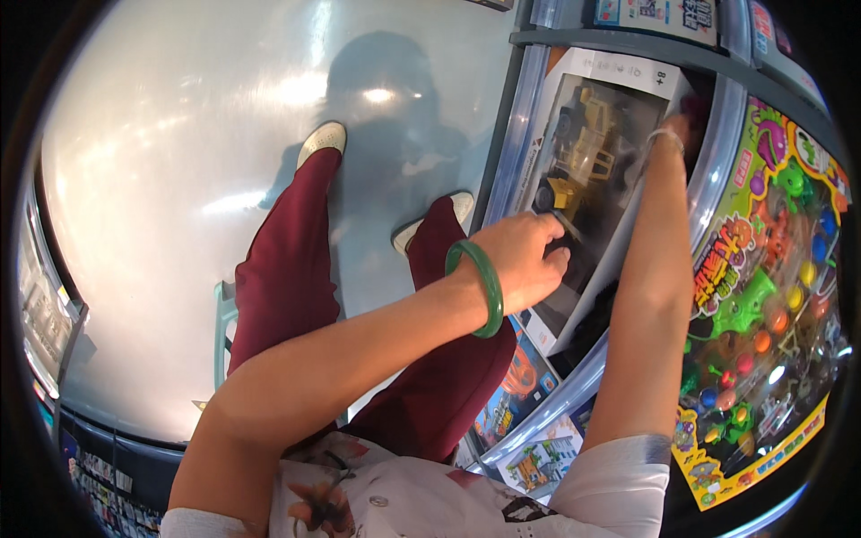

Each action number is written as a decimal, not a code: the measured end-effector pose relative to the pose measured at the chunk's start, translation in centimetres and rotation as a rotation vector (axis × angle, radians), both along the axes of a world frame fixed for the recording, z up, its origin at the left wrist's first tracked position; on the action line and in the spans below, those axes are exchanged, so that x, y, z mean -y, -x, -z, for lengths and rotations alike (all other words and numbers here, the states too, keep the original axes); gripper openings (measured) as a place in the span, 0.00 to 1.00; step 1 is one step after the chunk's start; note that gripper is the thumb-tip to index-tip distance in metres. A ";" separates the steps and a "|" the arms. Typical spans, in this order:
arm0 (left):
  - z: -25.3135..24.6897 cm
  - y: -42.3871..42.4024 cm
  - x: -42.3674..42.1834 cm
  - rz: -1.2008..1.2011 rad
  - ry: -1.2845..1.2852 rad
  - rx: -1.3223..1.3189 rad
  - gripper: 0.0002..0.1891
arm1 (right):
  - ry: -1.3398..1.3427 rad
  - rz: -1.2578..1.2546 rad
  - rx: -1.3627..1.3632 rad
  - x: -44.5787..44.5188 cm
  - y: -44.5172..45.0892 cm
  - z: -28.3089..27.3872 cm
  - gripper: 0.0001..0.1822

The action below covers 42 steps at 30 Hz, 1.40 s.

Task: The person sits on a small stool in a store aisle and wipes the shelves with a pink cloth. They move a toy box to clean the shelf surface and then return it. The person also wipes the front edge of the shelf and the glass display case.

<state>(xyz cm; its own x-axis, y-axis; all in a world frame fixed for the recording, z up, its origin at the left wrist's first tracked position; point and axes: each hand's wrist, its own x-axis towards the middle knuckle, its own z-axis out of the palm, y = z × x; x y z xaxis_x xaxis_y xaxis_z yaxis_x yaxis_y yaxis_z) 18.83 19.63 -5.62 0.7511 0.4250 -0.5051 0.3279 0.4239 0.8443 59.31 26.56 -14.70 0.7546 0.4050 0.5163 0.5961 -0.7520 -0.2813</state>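
Observation:
My left hand [531,259], with a green bangle at the wrist, is over the front of a white windowed toy box [545,333]. Its fingers are curled near a thin dark strip, and whether they grip it cannot be told. A yellow toy construction vehicle [592,148] shows behind the clear window. My right hand [672,128], with a thin bracelet at the wrist, reaches down along the box's right side. Shadow hides its fingertips, so its hold cannot be seen. The box stands inside a shelf bay with clear plastic edging [514,148].
A large colourful toy pack [753,309] with green figures and balls is at the right. More boxes [518,376] lie below the bay, others above. A grey divider [619,44] crosses the top. Behind my legs is a pale green stool [225,323]; another display [47,316] stands left.

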 end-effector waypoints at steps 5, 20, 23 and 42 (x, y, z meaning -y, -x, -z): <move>-0.4 0.7 -0.7 -0.027 -0.027 0.038 0.18 | 0.089 0.209 -0.059 14.8 5.4 -0.1 0.24; 2.7 1.7 -0.9 -0.010 -0.203 0.081 0.18 | 0.470 0.741 -0.322 38.1 30.8 -6.4 0.17; 3.0 2.8 -0.9 -0.003 -0.203 0.037 0.17 | 0.355 0.555 -0.320 41.2 32.1 -6.9 0.22; 3.7 16.0 6.7 0.078 -0.010 -0.091 0.18 | 0.251 0.462 -1.181 64.1 43.0 -5.8 0.22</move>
